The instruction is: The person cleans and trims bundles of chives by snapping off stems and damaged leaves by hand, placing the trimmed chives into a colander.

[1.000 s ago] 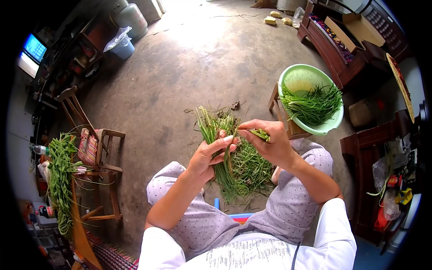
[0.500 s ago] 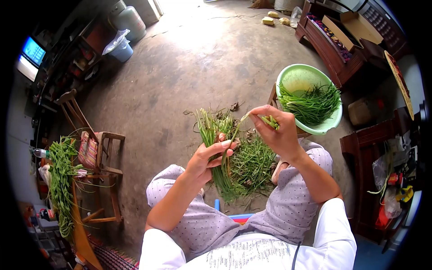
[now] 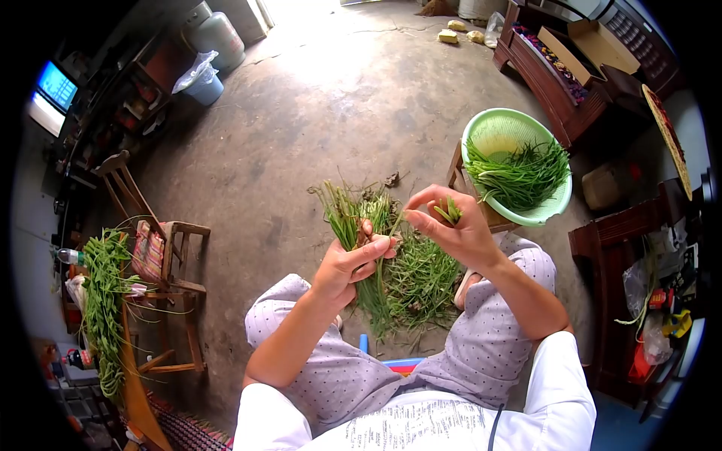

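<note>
A bundle of thin green stalks (image 3: pixel 340 214) is gripped in my left hand (image 3: pixel 342 267), its leafy ends hanging down past the palm. Just to the right, my right hand (image 3: pixel 455 229) keeps a few short green stalks (image 3: pixel 449 212) under its curled fingers, with thumb and forefinger near a thin stem beside the bundle. Beneath both hands a loose heap of green stalks and trimmings (image 3: pixel 425 274) lies on the floor. More green stalks (image 3: pixel 519 177) rest in a light green basket (image 3: pixel 502 120) at the right.
The basket sits on a small wooden stool (image 3: pixel 456 167). At the left are a wooden chair (image 3: pixel 180 225) and a bench piled with leafy greens (image 3: pixel 105 301). A blue bin (image 3: pixel 204 89) and gas cylinder (image 3: pixel 218 37) stand at the back left, dark wooden furniture (image 3: pixel 556 98) at the right.
My right hand first drew a stem up and right from the bundle, then came back down a little toward my left hand. The bundle in my left hand has tilted slightly left.
</note>
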Motion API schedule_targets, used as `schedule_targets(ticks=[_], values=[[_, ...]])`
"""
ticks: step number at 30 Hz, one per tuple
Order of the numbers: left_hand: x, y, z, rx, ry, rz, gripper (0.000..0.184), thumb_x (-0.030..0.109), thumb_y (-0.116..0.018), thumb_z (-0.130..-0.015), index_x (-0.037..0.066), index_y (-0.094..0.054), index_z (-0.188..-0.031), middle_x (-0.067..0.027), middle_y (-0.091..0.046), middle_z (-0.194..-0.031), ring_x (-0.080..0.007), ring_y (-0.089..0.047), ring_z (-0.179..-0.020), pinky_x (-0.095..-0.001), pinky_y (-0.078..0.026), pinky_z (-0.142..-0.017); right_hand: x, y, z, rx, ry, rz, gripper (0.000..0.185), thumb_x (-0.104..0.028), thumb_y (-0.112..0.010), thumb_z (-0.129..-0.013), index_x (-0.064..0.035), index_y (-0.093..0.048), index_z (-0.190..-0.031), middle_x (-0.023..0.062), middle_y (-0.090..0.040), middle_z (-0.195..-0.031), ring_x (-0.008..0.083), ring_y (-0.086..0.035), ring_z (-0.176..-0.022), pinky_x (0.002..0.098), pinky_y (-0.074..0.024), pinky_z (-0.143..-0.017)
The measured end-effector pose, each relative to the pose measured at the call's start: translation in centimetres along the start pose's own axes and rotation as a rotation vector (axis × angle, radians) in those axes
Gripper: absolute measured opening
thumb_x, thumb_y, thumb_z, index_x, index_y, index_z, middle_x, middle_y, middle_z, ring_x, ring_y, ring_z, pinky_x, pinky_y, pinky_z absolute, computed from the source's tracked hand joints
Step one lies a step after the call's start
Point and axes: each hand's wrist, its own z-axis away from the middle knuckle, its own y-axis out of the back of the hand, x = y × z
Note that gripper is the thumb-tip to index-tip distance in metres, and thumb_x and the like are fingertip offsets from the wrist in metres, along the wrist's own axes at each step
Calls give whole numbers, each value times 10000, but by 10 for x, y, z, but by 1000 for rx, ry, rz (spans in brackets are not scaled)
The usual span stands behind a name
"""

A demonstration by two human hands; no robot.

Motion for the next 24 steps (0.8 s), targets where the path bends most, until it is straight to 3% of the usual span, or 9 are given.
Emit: schedule_targets(ticks=[5, 9, 11, 15, 16, 18, 21, 22, 24], values=[[-1, -8, 2, 21, -85, -129, 268, 36, -677, -795, 109, -463, -938, -86, -657, -908, -70, -619, -735, -131, -301, -423, 16, -5, -1, -47, 61, -92, 172, -154, -613, -878, 2, -678, -916, -69, -509, -600, -8, -378, -532, 181, -264, -444], [-6, -4, -1, 21, -149, -180, 280, 19, -683, -785, 104, -466, -940, -75, -656, -923, -91, -632, -781, -144, -334, -448, 5, 4, -2, -24, -171, -295, 167, -152, -594, -891, -13, -671, -943, -88, -502, -607, -17, -364, -518, 179, -257, -438], [-6, -5, 1, 36, -152, -266, 271, 18, -677, -792, 100, -466, -942, -73, -657, -932, -100, -633, -832, -161, -383, -498, 6, 4, -3, -23, -150, -293, 183, -183, -550, -917, -39, -658, -951, -124, -394, -532, -30, -267, -439, 173, -151, -396], [-8, -10, 1, 29, -212, -325, 246, 4, -653, -808, 94, -466, -940, -92, -653, -960, -115, -628, -860, -179, -444, -598, 20, 2, -2, -60, -19, -129, 184, -184, -600, -891, -6, -646, -903, -53, -561, -683, 6, -463, -615, 172, -354, -523], [-7, -13, 1, 38, -264, -261, 234, -6, -637, -816, 94, -466, -940, -105, -649, -975, -125, -625, -868, -184, -457, -648, 21, -1, -2, -23, 10, -156, 164, -175, -626, -875, -14, -634, -846, -89, -435, -590, 3, -346, -546, 201, -268, -463], [-6, -9, -1, 44, -337, -167, 211, -16, -610, -834, 92, -465, -945, -137, -637, -1015, -149, -618, -894, -189, -470, -705, 21, 0, -2, -39, 24, -122, 162, -172, -630, -871, -12, -635, -846, -84, -433, -586, 8, -347, -546, 205, -274, -464], [-4, -4, -3, 34, -344, -82, 216, 12, -623, -835, 96, -464, -956, -142, -638, -1010, -164, -619, -922, -172, -443, -619, 13, -3, 0, -84, 7, -61, 162, -169, -637, -863, -9, -636, -840, -71, -435, -580, 19, -355, -548, 211, -288, -468], [-1, -9, -1, 74, -313, -76, 224, 31, -639, -831, 111, -471, -954, -130, -646, -990, -93, -603, -762, -159, -360, -506, 11, -5, 0, -110, -26, -33, 164, -169, -640, -859, -7, -636, -833, -63, -440, -577, 25, -360, -549, 211, -296, -470], [-2, -6, -2, 63, -288, -61, 226, 37, -644, -829, 120, -472, -950, -121, -650, -977, -57, -545, -671, -159, -317, -475, 12, -10, 2, -108, -42, -31, 159, -165, -644, -855, -8, -637, -827, -57, -442, -577, 26, -367, -553, 212, -305, -475]])
